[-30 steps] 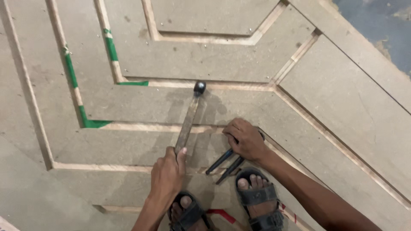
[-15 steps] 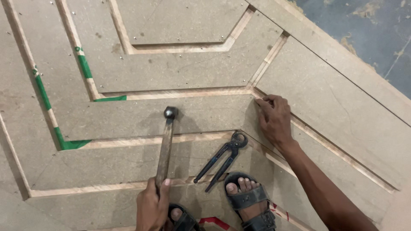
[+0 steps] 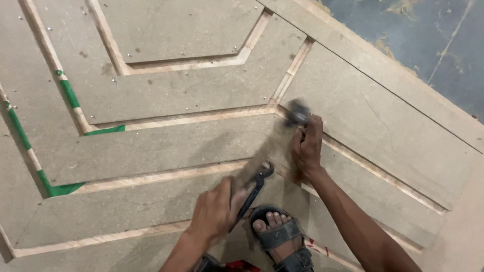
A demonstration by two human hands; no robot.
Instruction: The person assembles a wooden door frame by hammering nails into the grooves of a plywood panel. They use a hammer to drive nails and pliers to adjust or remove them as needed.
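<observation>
Left hand (image 3: 217, 211) clenched on hammer (image 3: 295, 117), head blurred at the groove (image 3: 322, 143). Right hand (image 3: 306, 146) pinches there, probably a nail, unseen. Pincers (image 3: 254, 189) lie at 7 o'clock from it. Best: short taps, fingers low, panel (image 3: 201, 146) steady.

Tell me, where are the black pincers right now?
In the head view, the black pincers lie on the grey panel, low centre, between the left hand and the sandalled foot.

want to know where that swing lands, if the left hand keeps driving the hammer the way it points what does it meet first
The left hand aims the blurred hammer up and right. First in line looks like the right hand, resting at the wood strip joint; blur leaves the exact spot unclear.
</observation>
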